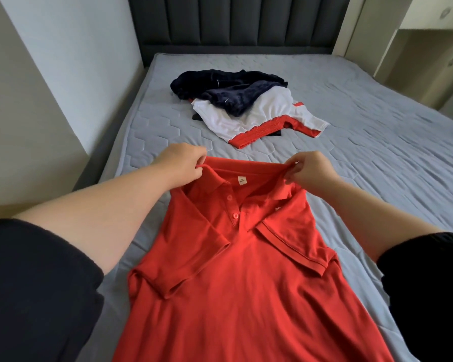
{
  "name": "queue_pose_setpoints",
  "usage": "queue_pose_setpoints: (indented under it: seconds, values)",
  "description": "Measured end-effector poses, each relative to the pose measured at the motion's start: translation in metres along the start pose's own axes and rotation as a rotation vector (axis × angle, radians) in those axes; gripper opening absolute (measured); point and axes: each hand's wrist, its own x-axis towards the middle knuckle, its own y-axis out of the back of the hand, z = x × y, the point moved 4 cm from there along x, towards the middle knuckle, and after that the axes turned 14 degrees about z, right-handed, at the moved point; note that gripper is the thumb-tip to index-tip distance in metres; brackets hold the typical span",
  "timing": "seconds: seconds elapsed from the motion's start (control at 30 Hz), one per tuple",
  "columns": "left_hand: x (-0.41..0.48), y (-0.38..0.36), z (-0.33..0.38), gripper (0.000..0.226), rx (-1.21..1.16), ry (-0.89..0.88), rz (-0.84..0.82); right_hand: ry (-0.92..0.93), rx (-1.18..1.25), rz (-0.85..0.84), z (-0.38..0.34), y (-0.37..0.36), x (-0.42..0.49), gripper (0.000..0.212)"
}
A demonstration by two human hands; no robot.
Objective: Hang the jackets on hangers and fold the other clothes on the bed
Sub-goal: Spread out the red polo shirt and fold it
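Head view: your left hand (181, 160) and right hand (309, 170) pinch the polo (236, 278) at its shoulders. Soft, light cloth; hold there.

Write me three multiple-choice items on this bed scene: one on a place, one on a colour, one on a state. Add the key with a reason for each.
1. Where is the clothes pile?
A. Beyond the polo shirt, toward the headboard
B. On the floor
C. Under the polo shirt

2. What colour is the polo shirt?
A. Navy
B. White
C. Red

3. How do the hands hold the polo shirt?
A. Only one grips it
B. Both pinch its top edge
C. Neither touches it

Key:
1 A, the pile lies farther up the mattress.
2 C, all of its fabric is red.
3 B, the left hand and the right hand each pinch the fabric.
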Motion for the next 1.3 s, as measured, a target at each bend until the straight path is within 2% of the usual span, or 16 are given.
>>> queue_pose_setpoints:
  seconds: [0.1,0.13,0.3,0.47,0.57,0.63,0.73,0.83,0.9,0.97,1.03,1.1,1.13,1.17,1.23,1.3]
  values:
    - [-0.007,0.005,0.004,0.04,0.127,-0.037,0.054,0.112,-0.152,0.134,-0.01,-0.001,-0.004,0.032]
    - [-0.01,0.006,0.006,0.042,0.181,-0.047,0.062,0.152,-0.206,0.173,-0.013,-0.001,-0.007,0.033]
    - [-0.04,0.017,0.026,0.016,0.188,-0.096,0.105,0.221,-0.323,0.152,-0.012,-0.001,-0.03,0.033]
    - [-0.088,0.022,0.048,0.019,0.121,-0.172,0.082,0.371,-0.464,0.334,-0.009,0.013,-0.08,0.013]
    - [-0.12,0.029,0.064,0.02,0.102,-0.36,0.109,0.557,-0.362,0.417,-0.012,0.02,-0.122,0.01]
    - [-0.14,0.033,0.071,0.024,0.166,-0.488,0.087,0.729,-0.342,0.391,-0.011,0.021,-0.152,0.011]
    - [-0.166,0.02,0.069,0.016,0.277,-0.452,-0.236,0.93,-0.392,0.251,-0.002,0.016,-0.187,0.01]
    - [-0.194,0.009,0.077,0.019,0.276,-0.479,-0.439,0.989,-0.508,0.083,0.008,0.004,-0.212,0.007]
    - [-0.21,0.002,0.088,0.016,0.243,-0.477,-0.526,0.975,-0.615,-0.09,0.016,-0.009,-0.224,0.014]
    - [-0.22,-0.003,0.093,0.013,0.157,-0.392,-0.561,0.837,-0.681,-0.316,0.031,-0.018,-0.229,0.018]
    - [-0.22,0.002,0.09,0.029,0.097,-0.237,-0.414,0.578,-0.486,-0.396,0.039,-0.014,-0.228,0.014]
    - [-0.21,0.015,0.078,0.029,-0.011,-0.002,-0.03,0.351,-0.201,-0.113,0.046,0.0,-0.212,0.011]
    - [-0.205,0.021,0.066,0.024,-0.071,0.151,0.155,0.23,-0.142,0.094,0.055,0.01,-0.2,0.01]
    - [-0.201,0.024,0.052,0.019,-0.125,0.329,0.26,0.07,-0.103,0.251,0.064,0.02,-0.19,0.009]
    - [-0.196,0.013,0.022,0.017,-0.213,0.712,0.233,-0.276,-0.029,0.331,0.086,0.026,-0.17,0.008]
    - [-0.197,-0.003,0.003,0.028,-0.309,1.036,0.144,-0.545,0.111,0.253,0.106,0.019,-0.156,0.023]
